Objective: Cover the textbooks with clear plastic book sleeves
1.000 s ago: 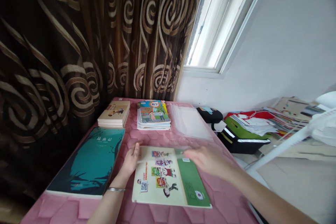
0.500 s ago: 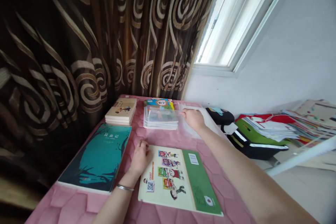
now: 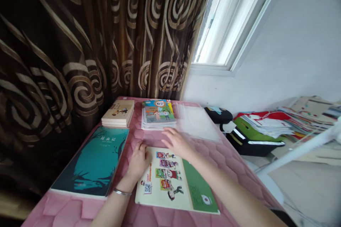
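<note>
A book with a cream and green back cover (image 3: 172, 181) lies flat on the pink quilted surface, showing small cartoon figures, a QR code and a barcode area partly behind my wrist. My left hand (image 3: 139, 161), with a silver bangle at its wrist, is curled at the book's far left corner, fingers bent and thumb at the edge. My right hand (image 3: 177, 143) hovers over the book's far edge, its fingers apart with nothing visible in them. Beyond it, a stack of textbooks (image 3: 158, 113) in clear covers stands beside some clear plastic sheets (image 3: 199, 122).
To the left lies a teal book (image 3: 93, 159), with a stack of beige books (image 3: 118, 113) behind it. A patterned curtain (image 3: 119, 42) hangs at the back. On the right are a black and green bag (image 3: 253, 136) and piles of papers (image 3: 311, 117).
My right hand has come back from the clear plastic near the textbook stack to over the book. The top textbook's cover now shows plainly. My left hand stays at the book's corner.
</note>
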{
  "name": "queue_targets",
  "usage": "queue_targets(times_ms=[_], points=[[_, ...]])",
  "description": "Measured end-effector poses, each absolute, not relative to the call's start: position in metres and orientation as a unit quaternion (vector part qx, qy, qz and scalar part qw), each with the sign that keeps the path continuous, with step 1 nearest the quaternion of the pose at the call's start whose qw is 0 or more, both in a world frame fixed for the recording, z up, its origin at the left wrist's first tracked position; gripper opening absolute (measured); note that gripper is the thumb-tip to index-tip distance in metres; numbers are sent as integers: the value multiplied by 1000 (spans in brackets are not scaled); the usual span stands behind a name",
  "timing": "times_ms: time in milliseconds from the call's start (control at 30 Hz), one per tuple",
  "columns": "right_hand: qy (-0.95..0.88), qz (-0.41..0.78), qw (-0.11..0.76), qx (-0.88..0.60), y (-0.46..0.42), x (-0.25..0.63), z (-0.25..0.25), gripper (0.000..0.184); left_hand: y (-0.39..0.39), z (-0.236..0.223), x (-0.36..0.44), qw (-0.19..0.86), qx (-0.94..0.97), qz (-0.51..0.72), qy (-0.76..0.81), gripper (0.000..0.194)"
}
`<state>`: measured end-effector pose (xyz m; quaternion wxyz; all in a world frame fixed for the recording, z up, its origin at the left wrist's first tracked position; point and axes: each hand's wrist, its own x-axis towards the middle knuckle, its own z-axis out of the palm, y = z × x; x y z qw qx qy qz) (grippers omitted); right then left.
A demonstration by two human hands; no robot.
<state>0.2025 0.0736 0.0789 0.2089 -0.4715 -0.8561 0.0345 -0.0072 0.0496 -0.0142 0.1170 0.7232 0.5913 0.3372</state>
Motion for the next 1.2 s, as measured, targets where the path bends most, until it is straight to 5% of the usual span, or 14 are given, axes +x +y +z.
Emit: queue_targets(times_ms=[100,200,400,600,1200], points=[[-860,147,173,-457,32,195,66,43,49,-12,-7,112,725,336,591,27],[-857,237,68,-453,2,193,57,72,50,-11,-8,106,727,337,588,26],[-857,260,-19,-444,-20,187,40,110,51,-14,-10,106,719,355,588,27],[-871,249,-11,-424,-26,188,32,115,51,-12,-10,119,721,344,590,26],[-875,277,24,-396,-29,197,40,89,52,-12,-13,130,719,363,578,24]])
